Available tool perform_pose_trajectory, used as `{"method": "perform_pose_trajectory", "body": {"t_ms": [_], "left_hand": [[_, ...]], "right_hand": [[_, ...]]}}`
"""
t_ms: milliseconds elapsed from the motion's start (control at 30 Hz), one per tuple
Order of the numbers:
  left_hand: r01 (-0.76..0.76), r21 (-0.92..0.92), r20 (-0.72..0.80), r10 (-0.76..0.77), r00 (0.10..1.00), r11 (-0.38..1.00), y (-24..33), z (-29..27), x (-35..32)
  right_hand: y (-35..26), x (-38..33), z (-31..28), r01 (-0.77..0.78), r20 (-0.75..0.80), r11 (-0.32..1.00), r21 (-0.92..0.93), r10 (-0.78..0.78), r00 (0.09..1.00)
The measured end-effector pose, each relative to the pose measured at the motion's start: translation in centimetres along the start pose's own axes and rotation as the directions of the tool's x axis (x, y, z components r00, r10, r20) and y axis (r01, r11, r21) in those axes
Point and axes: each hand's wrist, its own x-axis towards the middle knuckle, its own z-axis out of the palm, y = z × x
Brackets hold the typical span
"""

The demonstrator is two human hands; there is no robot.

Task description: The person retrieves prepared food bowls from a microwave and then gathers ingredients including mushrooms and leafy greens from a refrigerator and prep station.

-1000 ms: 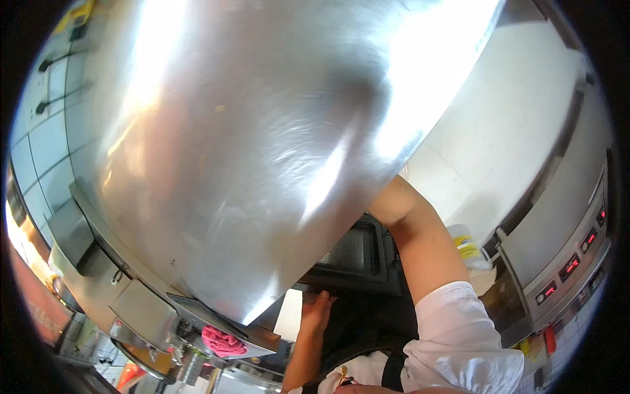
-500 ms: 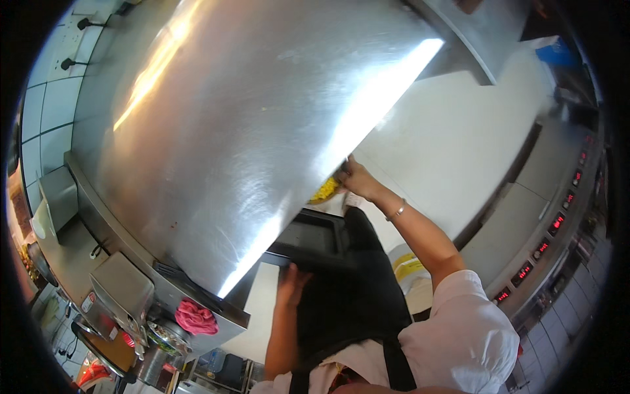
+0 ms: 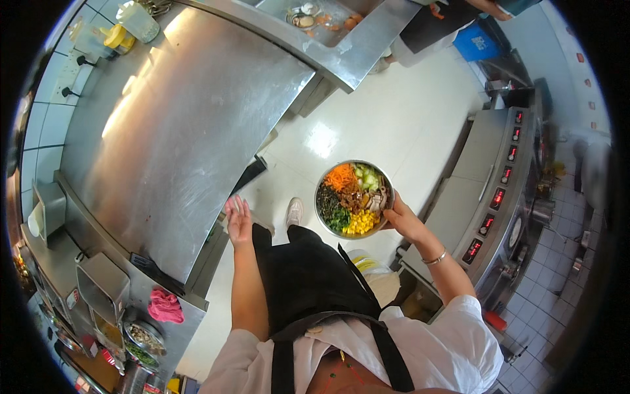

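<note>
My right hand (image 3: 401,218) grips the right rim of a round metal bowl (image 3: 392,189), held level above the floor. Sorted toppings fill it: shredded carrot (image 3: 340,178), diced pale green vegetable (image 3: 367,177), yellow corn (image 3: 360,223), chopped greens, dark shreds and brownish slices, with a brown heap in the middle. The fingers under the bowl are hidden. My left hand (image 3: 238,221) is empty, palm up with fingers spread, beside the steel counter's edge. Just beyond it, a black drawer-like piece (image 3: 249,175) juts from below the counter.
A steel worktop (image 3: 164,138) spans the left, with a pink cloth (image 3: 165,306) and metal containers nearer me. A sink (image 3: 354,39) holding scraps lies at the far end. Along the right runs a cooking unit with red displays (image 3: 499,197). Another person stands beyond the sink.
The bowl has come out from behind the counter edge, to the right and into full view. My left hand has left the black tray and opened. My view has shifted back from the worktop.
</note>
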Motion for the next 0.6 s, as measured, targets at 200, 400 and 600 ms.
{"method": "perform_pose_trajectory", "body": {"t_ms": [200, 400, 600], "left_hand": [[-0.101, -0.229, 0.249, 0.158, 0.955, 0.968, 0.6, -6.0, 11.0], [0.435, 0.169, 0.235, -0.465, 0.854, 0.884, -6.7, -6.6, 0.0], [0.386, 0.795, 0.172, -0.783, 0.597, 0.468, 3.1, 8.5, -15.0]], "right_hand": [[-7.5, -0.2, 3.5, 0.039, 0.18, 0.996, -0.082, -0.024, 0.983], [-10.6, -0.8, 6.2, 0.117, 0.309, 0.97, -0.216, -0.046, 0.95], [-20.1, 2.7, 17.8, 0.108, 0.467, 0.968, -0.227, 0.01, 0.884]]}}
